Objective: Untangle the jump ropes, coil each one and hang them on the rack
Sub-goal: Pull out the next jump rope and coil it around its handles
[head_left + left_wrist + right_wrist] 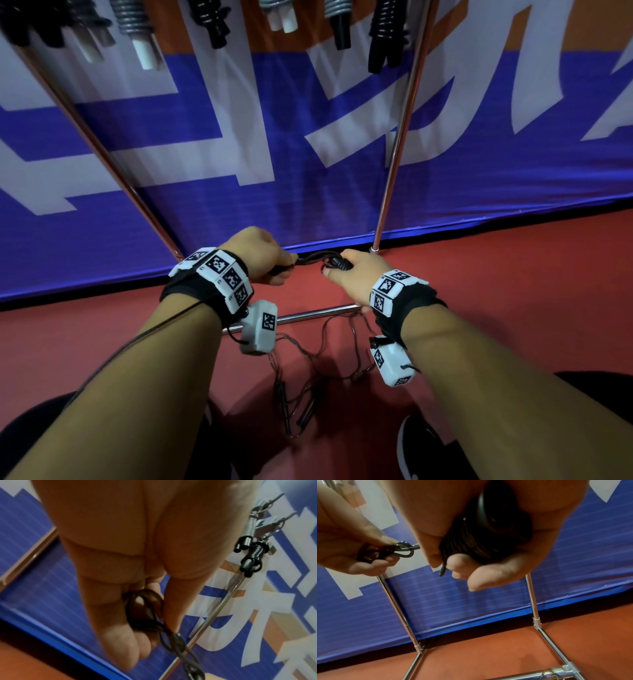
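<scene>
My right hand (352, 274) grips a coiled black jump rope (481, 539), its cord wound round the handles. My left hand (263, 258) pinches the loose looped end of that black cord (145, 608) between thumb and fingers, close beside the right hand. The short stretch of cord (313, 257) runs between the two hands. Another thin jump rope (308, 370) with dark handles lies tangled on the red floor below my wrists. Several coiled ropes (387, 31) hang from the rack (400, 130) above.
The rack's chrome uprights (397, 608) and low crossbar (315, 313) stand in front of a blue and white banner (308, 154). Red floor (513, 291) spreads to the right. My shoe (418, 448) shows at the bottom right.
</scene>
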Motion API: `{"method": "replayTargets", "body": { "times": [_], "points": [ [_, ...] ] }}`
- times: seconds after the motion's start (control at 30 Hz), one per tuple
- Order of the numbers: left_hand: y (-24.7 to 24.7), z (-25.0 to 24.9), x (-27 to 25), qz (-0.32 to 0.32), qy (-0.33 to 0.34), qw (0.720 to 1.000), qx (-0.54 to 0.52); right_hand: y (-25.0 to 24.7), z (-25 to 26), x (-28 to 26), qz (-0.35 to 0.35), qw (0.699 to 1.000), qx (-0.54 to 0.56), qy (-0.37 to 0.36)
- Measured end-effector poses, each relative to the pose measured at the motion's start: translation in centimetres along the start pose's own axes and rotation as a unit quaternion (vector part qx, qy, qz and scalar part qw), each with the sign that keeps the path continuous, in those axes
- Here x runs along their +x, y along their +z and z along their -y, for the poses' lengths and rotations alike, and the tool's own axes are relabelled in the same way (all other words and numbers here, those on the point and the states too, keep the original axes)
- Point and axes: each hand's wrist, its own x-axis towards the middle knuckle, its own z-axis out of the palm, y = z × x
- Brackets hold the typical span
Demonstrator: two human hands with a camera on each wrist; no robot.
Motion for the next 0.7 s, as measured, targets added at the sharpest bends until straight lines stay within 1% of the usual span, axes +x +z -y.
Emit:
{"method": "replayTargets", "body": {
  "times": [0.1,0.2,0.33,0.4,0.47,0.57,0.6,0.7],
  "points": [
    [0.0,0.0,0.0,0.02,0.02,0.999,0.04,0.3,-0.1,0.0,-0.013,1.0,-0.004,0.007],
    [0.6,0.3,0.2,0.039,0.058,0.996,0.047,0.3,0.2,-0.1,-0.024,0.999,0.016,0.02],
    [1.9,0.5,-0.2,0.08,0.077,0.993,0.03,-0.2,1.0,-0.5,-0.021,0.987,0.147,0.053],
    [2.1,0.5,-0.1,0.085,0.087,0.992,0.013,-0.5,1.3,-0.7,-0.009,0.976,0.205,0.067],
    [1.8,0.4,-0.1,0.075,0.088,0.993,-0.011,-0.9,1.4,-0.8,0.017,0.968,0.24,0.075],
    [1.3,0.6,-0.2,0.07,0.072,0.994,-0.037,-1.3,1.8,-1.2,0.078,0.952,0.288,0.072],
    [1.5,0.6,-0.4,0.077,0.067,0.994,-0.044,-1.4,2.0,-1.3,0.083,0.947,0.303,0.068],
    [2.4,0.6,-0.6,0.093,0.056,0.991,-0.083,-1.6,2.6,-1.6,0.055,0.946,0.315,0.052]
  ]
}}
